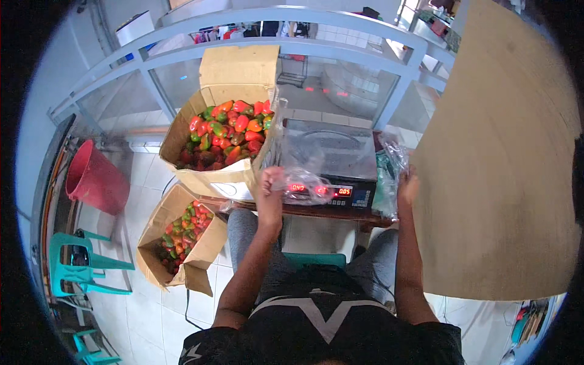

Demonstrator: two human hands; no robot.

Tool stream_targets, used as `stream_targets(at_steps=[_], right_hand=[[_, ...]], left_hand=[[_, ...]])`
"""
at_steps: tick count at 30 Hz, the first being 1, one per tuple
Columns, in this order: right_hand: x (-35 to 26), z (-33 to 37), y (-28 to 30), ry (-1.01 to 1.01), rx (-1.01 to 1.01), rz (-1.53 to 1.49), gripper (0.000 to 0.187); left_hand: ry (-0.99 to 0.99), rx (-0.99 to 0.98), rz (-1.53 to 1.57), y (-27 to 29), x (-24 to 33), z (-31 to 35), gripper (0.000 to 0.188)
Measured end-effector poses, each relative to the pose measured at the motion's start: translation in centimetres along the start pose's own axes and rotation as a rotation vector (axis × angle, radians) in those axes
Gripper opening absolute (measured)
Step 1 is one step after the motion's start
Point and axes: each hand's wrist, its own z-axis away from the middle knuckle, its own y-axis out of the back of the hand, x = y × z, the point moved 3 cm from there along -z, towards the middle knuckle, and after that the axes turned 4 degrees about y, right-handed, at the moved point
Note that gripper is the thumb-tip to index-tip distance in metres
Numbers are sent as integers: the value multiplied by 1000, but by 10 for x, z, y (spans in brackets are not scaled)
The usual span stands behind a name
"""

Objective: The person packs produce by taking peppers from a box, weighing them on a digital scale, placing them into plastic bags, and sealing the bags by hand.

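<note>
My left hand [271, 181] is closed on the edge of a clear plastic bag [312, 190]. The bag hangs loosely over the front of a digital scale [328, 149] and partly covers its red-lit display. To the right of the scale, my right hand [408, 185] grips some crinkled clear plastic [394, 149] beside a greenish plastic bundle [383, 182]; its fingertips are partly hidden. Close by my left hand stands a large open cardboard box [210, 181] full of red, green and orange bell peppers [231, 132].
A smaller open carton [198, 267] of peppers sits on the floor at left. Beyond it are a red bin [100, 179] and a teal plastic stool [73, 261]. A tall brown board [505, 164] rises close by my right arm. Behind the scale runs a grey metal railing [304, 52].
</note>
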Motion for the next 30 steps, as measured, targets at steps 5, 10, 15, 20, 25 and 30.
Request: stream_targets(at_steps=[5, 10, 15, 20, 25, 30], right_hand=[[64, -9, -50, -352, -445, 351, 46], [11, -2, -38, -119, -219, 400, 47], [-121, 6, 7, 56, -411, -842, 50], [-229, 51, 45, 459, -559, -458, 42], [-203, 52, 25, 186, -489, -517, 22], [-192, 59, 14, -229, -510, -929, 18]], left_hand=[[125, -109, 0, -17, -1, 8, 26], [-242, -21, -365, -13, 13, 1, 24], [-228, -2, -469, -30, 14, 5, 24], [-268, -38, -527, -36, 17, 16, 23], [-300, -326, -673, -39, 24, 27, 22], [-101, -400, -643, -23, -6, 31, 20]])
